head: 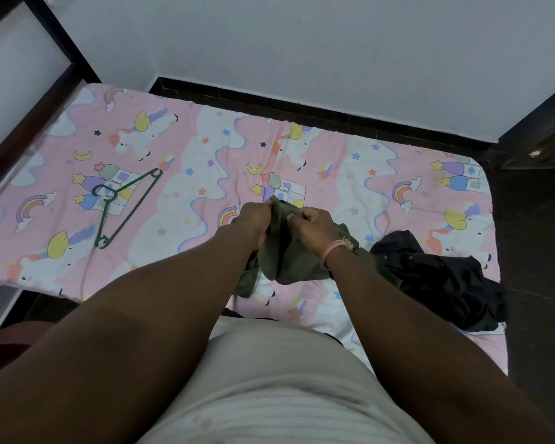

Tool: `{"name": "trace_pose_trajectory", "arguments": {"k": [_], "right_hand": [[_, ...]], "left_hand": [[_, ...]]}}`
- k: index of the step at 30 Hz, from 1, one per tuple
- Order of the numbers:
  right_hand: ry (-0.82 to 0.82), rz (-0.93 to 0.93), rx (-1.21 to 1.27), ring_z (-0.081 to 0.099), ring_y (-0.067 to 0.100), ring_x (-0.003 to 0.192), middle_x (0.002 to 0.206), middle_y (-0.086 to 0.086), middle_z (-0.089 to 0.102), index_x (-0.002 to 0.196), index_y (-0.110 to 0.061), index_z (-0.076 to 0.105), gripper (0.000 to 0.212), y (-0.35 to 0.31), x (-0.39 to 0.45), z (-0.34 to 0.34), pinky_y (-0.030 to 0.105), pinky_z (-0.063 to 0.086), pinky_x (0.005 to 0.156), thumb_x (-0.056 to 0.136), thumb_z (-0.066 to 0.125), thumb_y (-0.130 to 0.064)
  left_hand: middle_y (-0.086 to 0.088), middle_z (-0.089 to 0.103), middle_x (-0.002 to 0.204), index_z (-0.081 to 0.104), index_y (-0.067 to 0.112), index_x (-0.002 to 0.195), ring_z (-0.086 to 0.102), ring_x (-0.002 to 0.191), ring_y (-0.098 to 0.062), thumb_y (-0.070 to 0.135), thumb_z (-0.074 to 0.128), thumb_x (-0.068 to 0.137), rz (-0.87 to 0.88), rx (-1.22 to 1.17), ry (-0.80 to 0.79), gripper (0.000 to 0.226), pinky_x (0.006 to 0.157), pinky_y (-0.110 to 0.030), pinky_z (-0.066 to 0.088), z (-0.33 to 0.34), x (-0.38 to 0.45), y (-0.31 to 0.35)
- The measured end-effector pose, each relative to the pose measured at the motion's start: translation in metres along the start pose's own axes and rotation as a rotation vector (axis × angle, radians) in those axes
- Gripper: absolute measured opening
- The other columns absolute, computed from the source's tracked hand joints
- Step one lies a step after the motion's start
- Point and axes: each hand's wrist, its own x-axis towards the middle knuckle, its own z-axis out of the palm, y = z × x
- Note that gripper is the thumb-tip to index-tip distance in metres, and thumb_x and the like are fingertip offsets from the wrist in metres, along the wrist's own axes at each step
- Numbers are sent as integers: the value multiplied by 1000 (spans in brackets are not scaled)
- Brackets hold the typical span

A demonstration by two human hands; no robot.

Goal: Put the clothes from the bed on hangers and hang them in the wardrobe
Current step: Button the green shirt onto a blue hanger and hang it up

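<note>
Centrally, just below mid-frame: left hand (254,216) and right hand (314,226) both closed on a bunched olive-green garment (281,251), fingers curled into the cloth near its top edge, the two fists close together. Lower folds of the garment trailing down onto the bed (205,149) between the forearms. Pink band (331,248) on the right wrist.

Green hanger (122,206) lying flat on the sheet at left of centre, well apart from the hands, hook toward the left. Bare sheet between hanger and hands, and across the upper half of the mattress up to the dark skirting along the wall (302,43).

Black garment (442,280) heaped at lower right, just beside the green one, spilling toward the bed's right edge. Dark floor beyond that edge; dark-framed panel (29,91) cutting diagonally across the upper left corner, tight against the mattress.

Hard to make out: kind of green garment, crumpled. Palms and fingertips partly buried in cloth. Near edge of the bed hidden behind the torso in a pale top (285,395). Dark furniture at upper right cut off by the frame.
</note>
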Motion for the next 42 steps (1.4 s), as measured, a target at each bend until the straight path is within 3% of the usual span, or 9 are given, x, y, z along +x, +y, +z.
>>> {"name": "trace_pose_trajectory", "arguments": {"k": [3, 7, 11, 21, 24, 30, 35, 38, 42], "right_hand": [[54, 82, 75, 35, 15, 54, 53, -7, 40, 68, -15, 58, 29, 0, 3, 1, 24, 34, 55, 94, 63, -26], [88, 126, 179, 42, 19, 62, 66, 6, 50, 83, 2, 68, 35, -1, 9, 0, 29, 38, 60, 90, 67, -32], [49, 127, 247, 55, 20, 69, 75, 7, 66, 90, -7, 75, 27, -3, 8, -1, 32, 48, 65, 91, 68, -33], [51, 158, 269, 71, 31, 96, 97, 12, 77, 106, -9, 76, 15, 2, 6, -8, 44, 59, 90, 94, 68, -13], [94, 298, 229, 72, 32, 94, 93, 7, 76, 87, -16, 75, 8, 12, 20, -13, 50, 59, 88, 81, 79, -19], [344, 504, 165, 61, 29, 86, 84, 4, 61, 95, -8, 57, 38, 8, 21, -32, 38, 52, 80, 81, 74, -38], [290, 225, 46, 59, 25, 76, 75, 7, 68, 73, -8, 70, 25, 0, 23, -15, 42, 55, 89, 86, 69, -29], [255, 70, -103, 66, 24, 98, 103, 8, 74, 102, -8, 74, 16, -2, 17, -4, 37, 52, 95, 92, 66, -18], [300, -45, -251, 65, 23, 102, 108, 5, 73, 108, -9, 71, 18, 0, 9, 0, 23, 44, 84, 95, 61, -17]], "left_hand": [[1, 68, 96, 63, 18, 104, 64, 92, -21, 29, 53, 99, 388, 260, 263, 16, 85, -37, 53, -2, -20, -3], [15, 71, 93, 70, 25, 98, 66, 92, -6, 30, 62, 95, 722, 345, 78, 10, 82, -29, 52, 1, -35, -10], [18, 75, 94, 80, 28, 101, 69, 95, -3, 27, 67, 93, 689, 336, -7, 15, 94, -35, 55, 5, -29, -10], [11, 77, 82, 81, 23, 87, 71, 78, -7, 27, 73, 86, 638, 386, 2, 9, 82, -36, 59, 9, -31, -3], [10, 75, 78, 79, 24, 83, 71, 78, -13, 27, 68, 84, 581, 347, 77, 11, 79, -37, 59, 6, -32, -4], [1, 73, 64, 76, 22, 73, 69, 64, -19, 17, 72, 80, 415, 272, 49, 9, 81, -48, 63, -4, -22, -8], [2, 72, 62, 77, 15, 75, 64, 59, -13, 17, 80, 81, 413, 250, -54, 7, 69, -33, 58, 0, -28, -7], [4, 70, 61, 80, 13, 79, 62, 55, -7, 16, 82, 82, 372, 225, -98, 4, 60, -21, 49, 5, -27, -1], [-10, 69, 69, 77, -3, 91, 61, 65, -22, 21, 83, 77, 247, 177, -108, 28, 69, -32, 49, 8, -23, 1]]}}
